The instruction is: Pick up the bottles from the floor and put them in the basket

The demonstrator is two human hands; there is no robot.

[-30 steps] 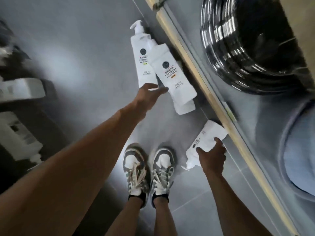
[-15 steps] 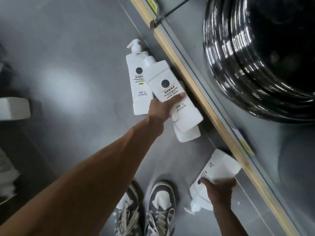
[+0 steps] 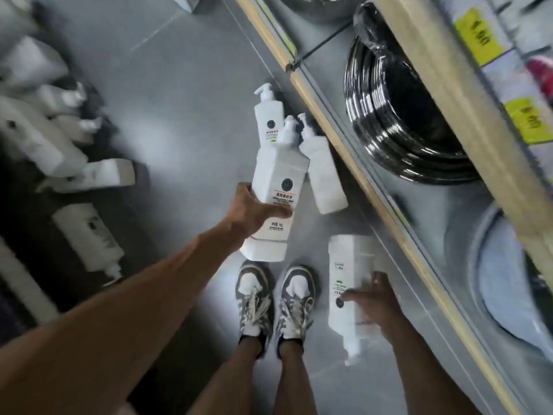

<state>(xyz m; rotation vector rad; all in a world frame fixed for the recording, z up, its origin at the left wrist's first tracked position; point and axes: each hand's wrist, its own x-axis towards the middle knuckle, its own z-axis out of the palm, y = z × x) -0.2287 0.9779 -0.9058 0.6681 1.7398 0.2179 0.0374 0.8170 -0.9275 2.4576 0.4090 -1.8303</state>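
Currently: left hand [image 3: 254, 212] grips a white pump bottle [image 3: 276, 193] above the floor [image 3: 179, 100] | right hand [image 3: 372, 301] holds a second bottle [image 3: 348, 274], pump down | two bottles [image 3: 321, 172] lie beside the shelf base [image 3: 353, 163].

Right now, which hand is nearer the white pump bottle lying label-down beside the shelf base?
Left. The left hand, gripping another bottle, is just beside that white pump bottle; the right hand is farther back.
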